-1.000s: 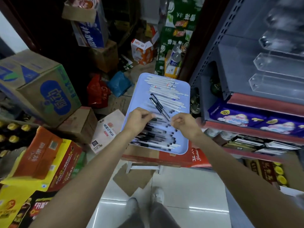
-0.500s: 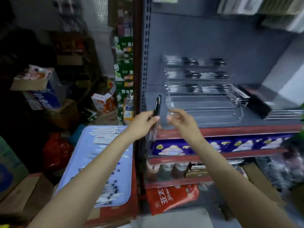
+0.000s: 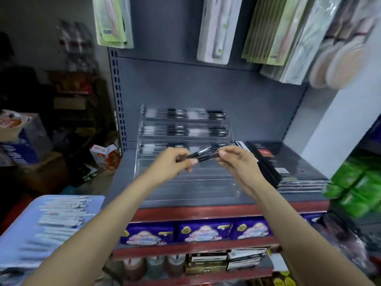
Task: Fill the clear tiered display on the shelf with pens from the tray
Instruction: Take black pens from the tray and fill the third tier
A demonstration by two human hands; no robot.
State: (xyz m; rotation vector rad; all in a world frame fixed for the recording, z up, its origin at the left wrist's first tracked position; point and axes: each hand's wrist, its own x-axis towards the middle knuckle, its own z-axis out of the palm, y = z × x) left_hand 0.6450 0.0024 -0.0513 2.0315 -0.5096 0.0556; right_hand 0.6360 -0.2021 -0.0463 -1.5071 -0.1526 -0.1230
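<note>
Now we hold the thin black pens [image 3: 203, 154] sideways, left hand [image 3: 175, 162] and right hand [image 3: 235, 159] pinching the ends, just above the clear plastic tiered display's [image 3: 185, 182] empty lower steps.

Both arms outstretched — left hand [image 3: 173, 162] fingers curled, gripping; right hand [image 3: 237, 162] fingertips pinching.

You worked in dim, cool, flat light with no strong shadows. The dark left background sank into murk, while the white wall panel [image 3: 321, 129] at right was the brightest patch. Motion blur softened the light blue plastic tray [image 3: 12, 240] and the hanging packets [image 3: 276, 29]. The clear tiered acrylic display [image 3: 185, 141] caught faint glints. Wide-angle distortion bowed the grey metal shelf upright [image 3: 118, 96] and stretched your forearms at the bottom edge.
</note>
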